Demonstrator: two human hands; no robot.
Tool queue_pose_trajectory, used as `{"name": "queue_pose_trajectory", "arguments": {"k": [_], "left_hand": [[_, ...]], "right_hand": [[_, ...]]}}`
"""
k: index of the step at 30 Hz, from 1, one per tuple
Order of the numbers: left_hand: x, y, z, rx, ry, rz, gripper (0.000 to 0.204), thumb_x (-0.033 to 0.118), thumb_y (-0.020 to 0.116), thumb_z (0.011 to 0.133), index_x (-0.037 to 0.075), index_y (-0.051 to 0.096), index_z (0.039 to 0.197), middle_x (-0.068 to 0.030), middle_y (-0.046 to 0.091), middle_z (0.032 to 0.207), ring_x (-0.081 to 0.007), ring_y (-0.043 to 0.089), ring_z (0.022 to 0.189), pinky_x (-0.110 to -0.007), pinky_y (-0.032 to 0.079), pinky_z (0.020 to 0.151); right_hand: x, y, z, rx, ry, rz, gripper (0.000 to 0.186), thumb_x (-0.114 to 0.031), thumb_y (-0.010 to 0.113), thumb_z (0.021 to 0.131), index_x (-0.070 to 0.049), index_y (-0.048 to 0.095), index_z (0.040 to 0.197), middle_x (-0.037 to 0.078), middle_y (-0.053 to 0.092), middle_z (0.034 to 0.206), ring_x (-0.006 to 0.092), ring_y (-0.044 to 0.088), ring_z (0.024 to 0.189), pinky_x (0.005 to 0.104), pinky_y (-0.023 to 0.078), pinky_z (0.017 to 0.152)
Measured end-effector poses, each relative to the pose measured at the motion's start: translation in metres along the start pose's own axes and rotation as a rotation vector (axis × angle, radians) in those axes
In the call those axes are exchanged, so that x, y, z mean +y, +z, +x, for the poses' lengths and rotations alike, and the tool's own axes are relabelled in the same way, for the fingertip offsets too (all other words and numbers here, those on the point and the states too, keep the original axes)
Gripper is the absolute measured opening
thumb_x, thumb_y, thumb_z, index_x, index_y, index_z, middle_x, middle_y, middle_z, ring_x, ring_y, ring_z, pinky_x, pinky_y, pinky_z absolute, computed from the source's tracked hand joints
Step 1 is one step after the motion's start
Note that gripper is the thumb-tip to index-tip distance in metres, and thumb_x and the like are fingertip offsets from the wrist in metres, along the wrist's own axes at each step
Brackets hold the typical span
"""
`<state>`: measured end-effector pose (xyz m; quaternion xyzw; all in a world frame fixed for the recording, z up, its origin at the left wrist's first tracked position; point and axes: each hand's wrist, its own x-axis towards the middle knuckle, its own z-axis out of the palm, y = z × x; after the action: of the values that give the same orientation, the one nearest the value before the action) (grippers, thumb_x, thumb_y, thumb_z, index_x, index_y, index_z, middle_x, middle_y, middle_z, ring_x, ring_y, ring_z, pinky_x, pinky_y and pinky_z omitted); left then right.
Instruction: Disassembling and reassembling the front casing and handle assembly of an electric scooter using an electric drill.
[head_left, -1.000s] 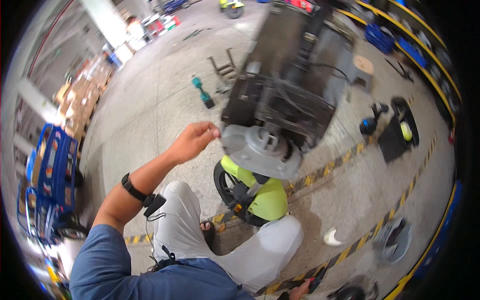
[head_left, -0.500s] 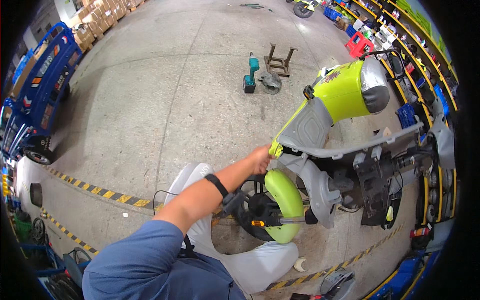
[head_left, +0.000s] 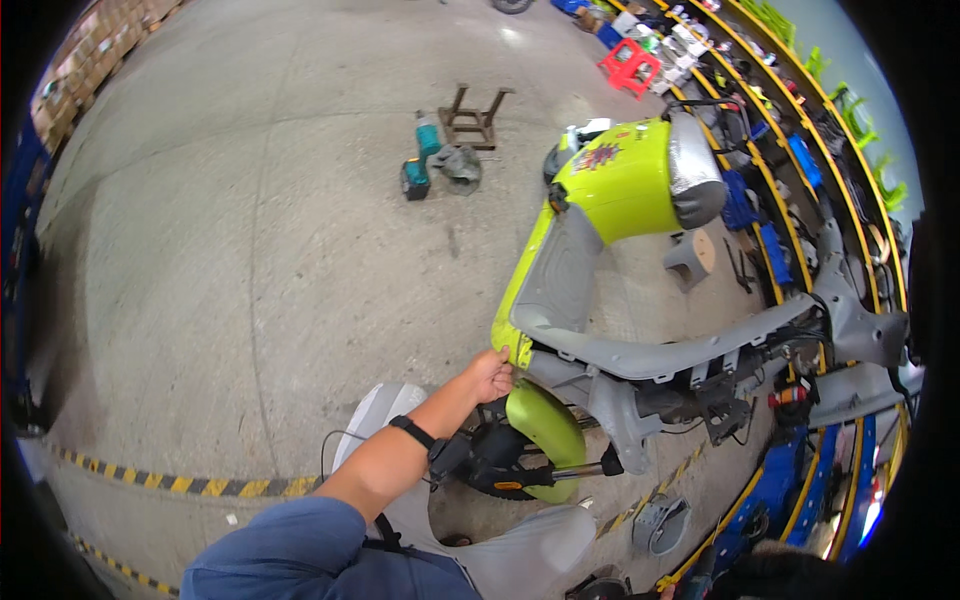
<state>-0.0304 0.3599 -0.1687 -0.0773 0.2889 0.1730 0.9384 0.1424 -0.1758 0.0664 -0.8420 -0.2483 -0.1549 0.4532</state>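
Slanting lengthwise up and right, green side panel (head_left: 521, 272), left hand (head_left: 490, 376), grip clamped on its lower end.

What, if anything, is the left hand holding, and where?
The left hand holds the lime-green side trim by its end nearest the person.

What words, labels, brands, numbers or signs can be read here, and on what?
No text is clear enough to quote.
Yellow-green scooter body shell: dark, reddish graphic, no legible wording.
Stacked cartons: any print is too small and blurred.
Black-and-yellow floor tape: stripes, no words visible.
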Motion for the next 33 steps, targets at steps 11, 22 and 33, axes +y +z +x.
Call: {"name": "queue_pose_trajectory", "arguments": {"k": [11, 22, 33], "left_hand": [[0.026, -0.019, 0.023, 0.164, -0.085, -0.133, 0.035, 0.033, 0.036, 0.11, 0.014, 0.039, 0.081, 0.0036, 0.029, 0.056, -0.0101, 0.021, 0.042, -0.026, 0.021, 0.039], [0.031, -0.022, 0.033, 0.184, -0.079, 0.024, 0.04, 0.033, 0.039, 0.106, 0.016, 0.039, 0.07, 0.0048, 0.027, 0.052, -0.0094, 0.023, 0.04, -0.026, 0.019, 0.038], [0.06, -0.032, 0.031, 0.363, 0.226, 0.517, 0.022, 0.028, 0.06, 0.097, 0.017, 0.048, 0.082, 0.0058, 0.027, 0.057, -0.0083, 0.023, 0.043, -0.027, 0.018, 0.039]], "right_hand": [[-0.108, 0.003, -0.01, 0.204, -0.596, -0.659, 0.05, -0.018, 0.082, 0.085, 0.007, 0.064, 0.123, 0.023, 0.064, 0.129, 0.0366, 0.062, 0.111, 0.0469, 0.046, 0.1], [-0.03, -0.034, -0.009, 0.189, -0.308, -0.714, 0.062, -0.026, 0.079, 0.087, 0.008, 0.055, 0.133, 0.023, 0.063, 0.128, 0.0347, 0.062, 0.111, 0.0451, 0.049, 0.096], [-0.072, 0.004, 0.024, 0.283, -0.203, -0.349, 0.049, -0.006, 0.074, 0.089, 0.005, 0.055, 0.132, 0.014, 0.063, 0.125, 0.0241, 0.061, 0.107, 0.035, 0.049, 0.094]]}}
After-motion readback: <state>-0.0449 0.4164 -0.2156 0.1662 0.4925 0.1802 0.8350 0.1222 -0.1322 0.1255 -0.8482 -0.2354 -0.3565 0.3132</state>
